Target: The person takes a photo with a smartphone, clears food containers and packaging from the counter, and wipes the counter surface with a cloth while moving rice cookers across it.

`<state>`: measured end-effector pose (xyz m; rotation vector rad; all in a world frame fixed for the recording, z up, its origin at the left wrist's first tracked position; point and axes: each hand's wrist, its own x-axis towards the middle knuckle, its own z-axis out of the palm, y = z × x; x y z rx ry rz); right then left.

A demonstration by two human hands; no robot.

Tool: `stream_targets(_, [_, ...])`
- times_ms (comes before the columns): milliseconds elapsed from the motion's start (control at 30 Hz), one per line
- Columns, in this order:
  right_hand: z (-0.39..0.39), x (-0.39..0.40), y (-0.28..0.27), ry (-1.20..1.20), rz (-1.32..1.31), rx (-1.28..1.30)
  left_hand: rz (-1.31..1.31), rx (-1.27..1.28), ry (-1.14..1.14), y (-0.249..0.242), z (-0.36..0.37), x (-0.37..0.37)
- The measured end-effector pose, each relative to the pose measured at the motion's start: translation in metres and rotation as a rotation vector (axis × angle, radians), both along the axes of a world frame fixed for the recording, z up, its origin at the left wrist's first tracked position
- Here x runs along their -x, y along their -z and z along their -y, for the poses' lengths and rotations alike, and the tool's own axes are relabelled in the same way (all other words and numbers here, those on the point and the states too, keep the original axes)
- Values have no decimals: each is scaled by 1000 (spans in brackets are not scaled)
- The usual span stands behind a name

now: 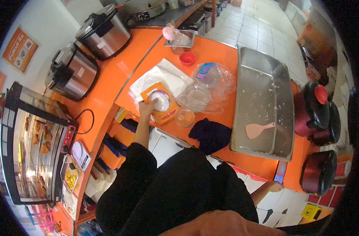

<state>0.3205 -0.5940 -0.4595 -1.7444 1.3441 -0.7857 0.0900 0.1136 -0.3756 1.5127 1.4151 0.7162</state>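
Note:
My left hand [147,107] is closed at the left edge of an orange box [165,115], its fingertips by the white plastic [160,101] in the box's round opening. The box lies on white sheets [160,76]. Clear plastic containers [195,96] in film and a small clear cup [184,117] are just right of it. My right hand [274,186] is low by the counter's front edge, fingers curled; I cannot make out whether they hold anything. Beside it lies a flat, bluish device [280,174]. A dark cloth [210,135] sits between my hands.
A large metal tray [262,90] with rice-like bits and a pink spatula [258,129] stands at right. Dark red pots [310,114] stand beyond it. Steel cookers [75,72] and a heated food cabinet [37,145] line the left. A red bowl [187,59] is behind the containers.

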Motion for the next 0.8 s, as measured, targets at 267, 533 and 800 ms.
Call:
stream_targets(267, [-2, -34, 4, -123, -292, 216, 331, -248, 90, -36, -16, -3])
stream_targets(533, [-56, 24, -78, 143, -235, 540, 417, 111, 336, -69, -155, 39])
stream_targets(800, [-390, 67, -243, -600, 857, 626, 195, 135, 307, -95, -263, 93])
